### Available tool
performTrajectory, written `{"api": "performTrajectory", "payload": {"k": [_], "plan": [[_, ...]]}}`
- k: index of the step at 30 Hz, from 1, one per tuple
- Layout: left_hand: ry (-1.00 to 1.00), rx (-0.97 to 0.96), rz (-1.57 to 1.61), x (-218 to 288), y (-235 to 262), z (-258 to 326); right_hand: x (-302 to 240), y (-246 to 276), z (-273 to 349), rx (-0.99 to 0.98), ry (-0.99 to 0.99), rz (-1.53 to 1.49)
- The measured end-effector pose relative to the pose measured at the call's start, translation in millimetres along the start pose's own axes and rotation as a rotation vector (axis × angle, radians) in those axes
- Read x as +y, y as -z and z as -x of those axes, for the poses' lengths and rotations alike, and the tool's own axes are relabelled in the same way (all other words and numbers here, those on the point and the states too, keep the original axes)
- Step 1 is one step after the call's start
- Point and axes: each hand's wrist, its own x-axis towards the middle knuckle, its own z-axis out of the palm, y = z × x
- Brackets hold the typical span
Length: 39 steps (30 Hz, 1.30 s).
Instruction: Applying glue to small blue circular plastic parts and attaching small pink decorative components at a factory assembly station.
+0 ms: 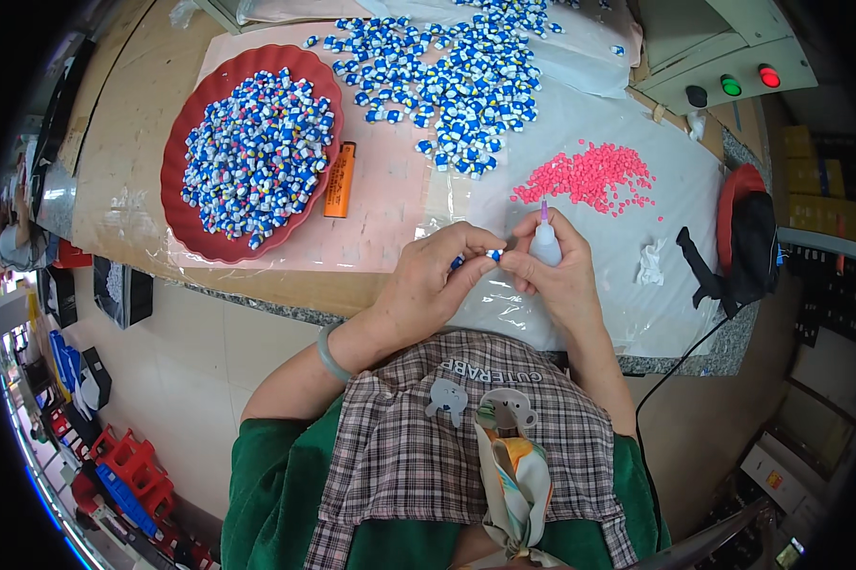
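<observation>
Between thumb and fingertip, my left hand [437, 283] pinches a small blue-and-white figure piece [494, 255]. Another blue piece [457, 262] shows tucked among the same hand's fingers. My right hand [563, 275] is closed around a small white squeeze bottle [546, 244] with a purple nozzle [544, 211] pointing away from me. Its thumb and fingertip meet right by the figure piece; whether they grip anything tiny there I cannot tell. Just beyond the right hand lies a spread of small pink pieces [594, 178].
A red scalloped bowl [173, 190] heaped with similar pieces stands at left, beside an orange lighter-like block [340, 180]. More blue-and-white pieces [480, 90] cover the far middle. A crumpled tissue [650, 262], a black cloth [753, 249] and a machine with lit buttons [730, 85] are at right.
</observation>
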Motion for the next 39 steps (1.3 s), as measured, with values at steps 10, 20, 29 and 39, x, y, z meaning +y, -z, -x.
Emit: {"api": "performTrajectory", "payload": {"k": [10,20,29,39], "plan": [[0.441,-0.071,0.863,-1,7,3,5,13,6,-0.033,-0.003,-0.122],[0.090,0.234,-0.402,-3,45,-37,3,15,9,-0.031,-0.008,-0.112],[-0.075,0.138,-0.800,-19,36,-53,-1,11,11,-0.037,-0.025,-0.039],[0.446,-0.094,0.480,-2,43,-27,-8,10,11,-0.084,0.059,-0.133]]}}
